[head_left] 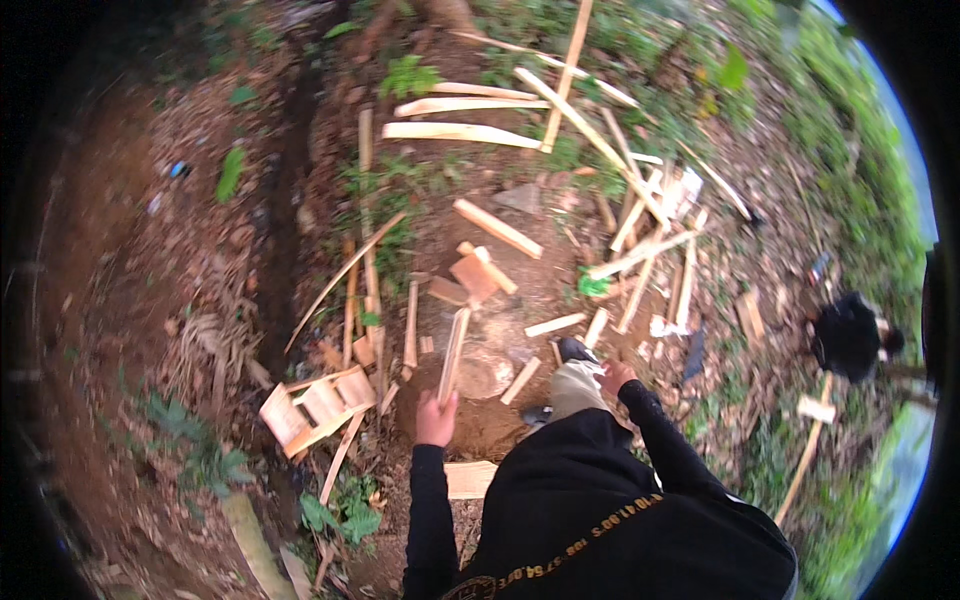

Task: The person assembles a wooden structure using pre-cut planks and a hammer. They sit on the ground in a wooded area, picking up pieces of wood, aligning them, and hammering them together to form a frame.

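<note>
My left hand (437, 418) is closed around the lower end of a pale wooden slat (455, 355), which points up and away from me, its far end near some wood blocks. My right hand (616, 376) is beside my light trouser leg (577, 388), its fingers curled; what they hold, if anything, is too small to make out. Beyond the slat, a reddish-brown wood block (475, 278) lies on other pieces. A round, flat wooden surface (483, 370) shows on the ground between my hands, with a short stick (520, 381) on its right.
A small wooden frame with slats (318, 408) sits at left beside a dark ditch (290, 200). Long planks (460, 132) lie at the far side, and several strips (650, 225) are heaped at right. A flat board (470, 480) is near me. A dark rounded shape (848, 335) is far right.
</note>
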`<state>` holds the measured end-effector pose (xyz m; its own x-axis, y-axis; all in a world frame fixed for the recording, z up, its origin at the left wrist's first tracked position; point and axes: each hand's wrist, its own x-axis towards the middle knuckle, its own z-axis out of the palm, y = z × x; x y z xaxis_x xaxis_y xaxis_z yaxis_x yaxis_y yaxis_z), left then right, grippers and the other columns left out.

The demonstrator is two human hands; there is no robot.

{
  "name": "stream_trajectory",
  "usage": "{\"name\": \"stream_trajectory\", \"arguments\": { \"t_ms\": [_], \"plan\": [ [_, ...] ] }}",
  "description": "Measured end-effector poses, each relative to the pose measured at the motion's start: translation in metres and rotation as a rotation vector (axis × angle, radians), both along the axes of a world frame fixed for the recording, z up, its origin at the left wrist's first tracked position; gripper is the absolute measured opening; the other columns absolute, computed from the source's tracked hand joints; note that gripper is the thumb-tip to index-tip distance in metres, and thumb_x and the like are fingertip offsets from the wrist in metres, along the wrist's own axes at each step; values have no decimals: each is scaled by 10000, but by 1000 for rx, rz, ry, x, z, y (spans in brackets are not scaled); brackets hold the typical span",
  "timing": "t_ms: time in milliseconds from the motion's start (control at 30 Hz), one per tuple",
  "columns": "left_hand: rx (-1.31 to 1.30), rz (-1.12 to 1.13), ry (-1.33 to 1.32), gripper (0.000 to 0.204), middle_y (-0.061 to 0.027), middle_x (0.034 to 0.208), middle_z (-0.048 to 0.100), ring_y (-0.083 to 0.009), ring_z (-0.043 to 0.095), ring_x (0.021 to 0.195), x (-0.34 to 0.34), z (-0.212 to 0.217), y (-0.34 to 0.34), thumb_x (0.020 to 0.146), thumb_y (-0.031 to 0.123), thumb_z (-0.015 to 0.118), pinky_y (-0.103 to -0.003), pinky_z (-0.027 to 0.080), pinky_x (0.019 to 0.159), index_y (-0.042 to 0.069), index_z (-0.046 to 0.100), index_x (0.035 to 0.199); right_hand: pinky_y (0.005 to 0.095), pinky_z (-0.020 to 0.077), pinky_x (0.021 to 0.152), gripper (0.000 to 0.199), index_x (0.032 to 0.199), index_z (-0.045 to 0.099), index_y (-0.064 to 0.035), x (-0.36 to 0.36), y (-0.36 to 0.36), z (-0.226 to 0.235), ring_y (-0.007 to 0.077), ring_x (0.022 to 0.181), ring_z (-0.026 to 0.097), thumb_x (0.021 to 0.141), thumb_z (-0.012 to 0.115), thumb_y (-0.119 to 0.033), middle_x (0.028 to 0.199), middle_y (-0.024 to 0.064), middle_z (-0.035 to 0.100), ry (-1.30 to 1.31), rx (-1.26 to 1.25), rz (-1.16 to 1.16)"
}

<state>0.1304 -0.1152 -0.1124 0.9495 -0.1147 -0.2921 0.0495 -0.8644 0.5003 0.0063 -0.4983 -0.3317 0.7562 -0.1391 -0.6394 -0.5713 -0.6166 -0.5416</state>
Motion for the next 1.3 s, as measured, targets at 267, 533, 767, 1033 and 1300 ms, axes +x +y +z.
{"name": "stream_trajectory", "arguments": {
  "t_ms": [267,533,767,1033,1300],
  "plan": [
    [-616,162,-31,369,-119,974,706,-211,682,863,-3,112,-16,961,314,602,-325,513,795,-26,607,1104,346,536,854,539,1253,543,17,108,193,268,233,998,659,865,752,-293,1080,165,642,-637,1119,165],
    [-693,436,-502,429,-148,1289,568,-235,555,1175,-58,160,65,1053,328,405,-339,426,981,-23,558,1246,332,560,792,411,1274,446,27,132,271,317,190,880,678,944,640,-124,981,110,663,-370,1364,308],
    [-830,831,-318,431,-102,1124,655,-189,623,1058,-197,94,132,1053,375,405,-319,481,892,16,574,1223,304,497,562,240,973,491,-31,150,300,334,163,594,607,896,685,-148,734,63,604,-220,1420,93],
    [93,733,477,534,-236,1027,670,-404,645,997,-422,-79,87,884,521,594,-482,507,864,33,644,1095,288,301,382,205,652,324,-137,156,314,352,140,379,279,810,454,-144,482,-8,296,209,1754,196],
    [-180,710,535,398,-197,1056,683,-368,647,1035,-516,-155,24,868,430,583,-478,498,896,101,671,1073,282,313,367,180,652,366,-127,145,351,355,133,371,331,783,484,-163,465,-4,340,599,2025,344]
  ]
}}
